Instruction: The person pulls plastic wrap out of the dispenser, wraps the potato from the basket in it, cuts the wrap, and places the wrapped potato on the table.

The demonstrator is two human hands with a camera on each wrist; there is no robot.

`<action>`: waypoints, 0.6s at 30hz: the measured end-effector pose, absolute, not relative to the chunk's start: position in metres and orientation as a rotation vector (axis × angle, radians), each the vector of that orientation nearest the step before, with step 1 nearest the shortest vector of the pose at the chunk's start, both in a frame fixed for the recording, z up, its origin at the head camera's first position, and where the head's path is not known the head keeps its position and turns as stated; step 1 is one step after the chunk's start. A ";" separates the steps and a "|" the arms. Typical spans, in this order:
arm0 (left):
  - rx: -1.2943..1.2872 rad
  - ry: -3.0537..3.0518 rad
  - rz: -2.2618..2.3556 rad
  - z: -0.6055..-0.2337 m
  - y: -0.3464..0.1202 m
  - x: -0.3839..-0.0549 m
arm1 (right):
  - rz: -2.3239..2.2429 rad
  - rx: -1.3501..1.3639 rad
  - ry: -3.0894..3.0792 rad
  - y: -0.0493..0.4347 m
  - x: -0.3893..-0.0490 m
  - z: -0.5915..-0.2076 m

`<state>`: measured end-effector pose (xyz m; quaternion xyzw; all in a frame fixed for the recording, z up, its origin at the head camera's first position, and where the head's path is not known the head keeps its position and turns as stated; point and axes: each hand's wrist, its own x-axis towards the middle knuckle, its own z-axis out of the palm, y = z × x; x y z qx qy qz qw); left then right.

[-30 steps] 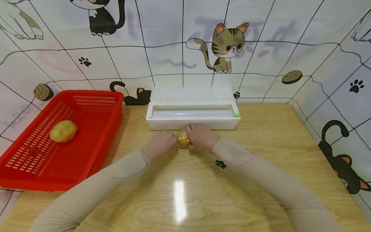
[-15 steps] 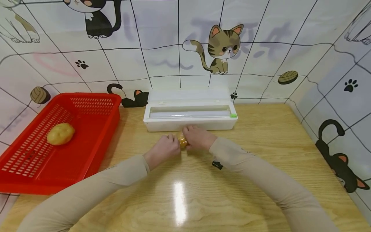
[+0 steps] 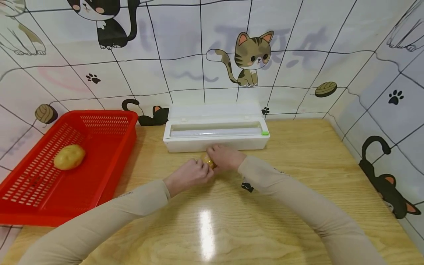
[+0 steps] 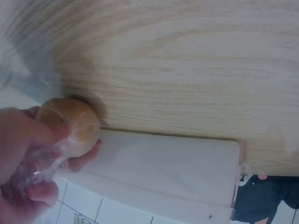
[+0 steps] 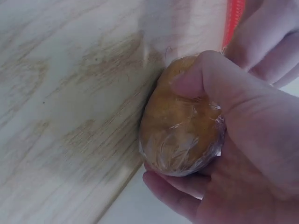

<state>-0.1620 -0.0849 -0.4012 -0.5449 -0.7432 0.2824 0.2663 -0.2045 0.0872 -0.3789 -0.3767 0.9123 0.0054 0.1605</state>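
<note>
A potato (image 5: 177, 126) wrapped in clear cling film sits low over the table in front of the white box, mostly hidden by the hands in the head view. My right hand (image 3: 226, 157) grips it, thumb across its top and fingers beneath. Close against its near left side, my left hand (image 3: 190, 175) has curled fingers and pinches the bunched cling film (image 4: 39, 170) at the potato's end. In the right wrist view, the left hand's knuckles (image 5: 273, 44) show behind the right thumb. The film fits tight and wrinkled over the potato.
Behind the hands stands a white cling film dispenser (image 3: 215, 143), lid raised, with a film roll (image 3: 215, 132) inside and a green slider (image 3: 265, 133) at its right end. To the left, a red basket (image 3: 119, 158) holds another potato (image 3: 69, 157). A cat-patterned wall covering (image 3: 185, 40) closes the back.
My left hand has shifted right and toward me, turning about the potato's near side and covering more of it. The right hand keeps its grip. The head view has tilted slightly.
</note>
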 end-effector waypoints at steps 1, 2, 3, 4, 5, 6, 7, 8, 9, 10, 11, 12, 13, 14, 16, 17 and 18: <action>-1.490 -2.006 0.767 -0.401 -0.085 -0.162 | 0.003 -1.077 2.605 0.088 -0.205 -0.380; -1.508 -2.006 0.776 -0.401 -0.085 -0.163 | -0.021 -1.072 2.604 0.089 -0.205 -0.381; -1.523 -2.001 0.791 -0.400 -0.085 -0.163 | -0.054 -1.067 2.606 0.090 -0.206 -0.382; -1.535 -1.996 0.805 -0.400 -0.085 -0.163 | -0.096 -1.059 2.607 0.092 -0.206 -0.384; -1.544 -1.992 0.816 -0.399 -0.084 -0.163 | -0.142 -1.053 2.606 0.094 -0.206 -0.386; -1.552 -1.986 0.830 -0.399 -0.085 -0.163 | -0.187 -1.052 2.601 0.096 -0.206 -0.389; -1.564 -1.982 0.835 -0.399 -0.085 -0.162 | -0.246 -1.050 2.584 0.098 -0.207 -0.391; -1.582 -1.973 0.837 -0.400 -0.085 -0.162 | -0.313 -1.056 2.560 0.099 -0.207 -0.392; -1.599 -1.961 0.833 -0.400 -0.085 -0.161 | -0.366 -1.062 2.526 0.101 -0.207 -0.393; -1.617 -1.952 0.824 -0.401 -0.085 -0.161 | -0.411 -1.061 2.485 0.103 -0.208 -0.393; -1.635 -1.947 0.809 -0.401 -0.084 -0.161 | -0.453 -1.062 2.444 0.104 -0.208 -0.393; -1.652 -1.940 0.787 -0.401 -0.084 -0.161 | -0.485 -1.057 2.406 0.106 -0.209 -0.393; -1.663 -1.934 0.763 -0.401 -0.084 -0.161 | -0.517 -1.056 2.367 0.107 -0.211 -0.392; -1.670 -1.928 0.739 -0.400 -0.083 -0.162 | -0.536 -1.054 2.339 0.108 -0.212 -0.392; -1.656 -1.907 0.692 -0.397 -0.083 -0.164 | -0.549 -1.066 2.304 0.108 -0.215 -0.391; -1.643 -1.896 0.662 -0.395 -0.082 -0.165 | -0.552 -1.083 2.294 0.108 -0.217 -0.391; -1.627 -1.879 0.633 -0.393 -0.081 -0.167 | -0.559 -1.106 2.284 0.108 -0.218 -0.390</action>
